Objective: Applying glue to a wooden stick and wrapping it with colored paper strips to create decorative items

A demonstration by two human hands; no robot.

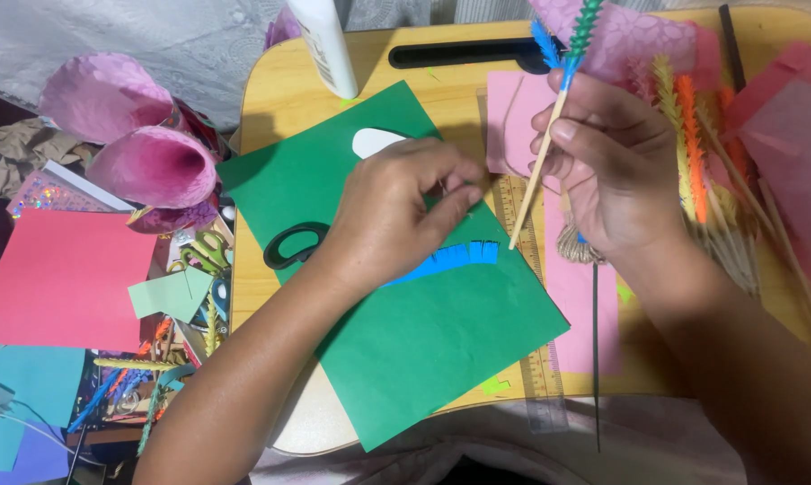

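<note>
- Head view: your right hand grips a thin wooden skewer between thumb and fingers, tilted, its lower tip over the ruler near the lap desk's middle.
- The skewer's upper end carries wound fringed paper, blue below and green above, reaching toward the desk's far edge.
- Your left hand is pinched on one end of a blue fringed paper strip, which lies on the green paper sheet at mid-desk; the strip is cut into fine teeth along one side.
- Judging by this, you are mid-wrap: one strip is on and the next is being picked up. The next move seems to call for lifting the strip's end cleanly to the skewer without tearing the fringe.
- Black-handled scissors sit partly under your left wrist; a white glue bottle stands at the far-left corner.
- Finished fringed sticks lie by the right edge.
</note>
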